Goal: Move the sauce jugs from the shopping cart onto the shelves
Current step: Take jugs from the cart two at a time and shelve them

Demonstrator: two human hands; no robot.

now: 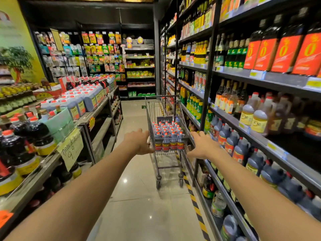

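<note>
Step in hand: the person is reaching both arms toward the near end of the shopping cart (149, 115); judged as the approach before the first pick.
Left hand (139, 142): it is hanging flat with fingers spread, gripping nothing, at the cart's near-left corner; contact with the wire cannot be told.
Right hand (202, 145): it is showing extended, spread fingers, gripping nothing, just beside the near-right corner.
Sauce jugs (166, 134): they are standing upright, tightly packed, red caps up, inside the cart basket.
Destination: matching dark jugs (229, 143) are sitting on the right-hand shelves (295, 164), just beside the cart.
Technique: the operator should be steadying the cart with one hand while lifting an outer-row jug straight up by its handle until it is clearing the rim, then swinging it right.
Edges: the basket rim and the shelf lip above each row are limiting lift height; the jugs look heavy, so a full grip is advisable.
Open room: the floor (139, 197) is lying open to the cart's left; the striped floor tape (192, 197) is marking the shelf base, and the left display (97, 110) is standing well apart.
</note>
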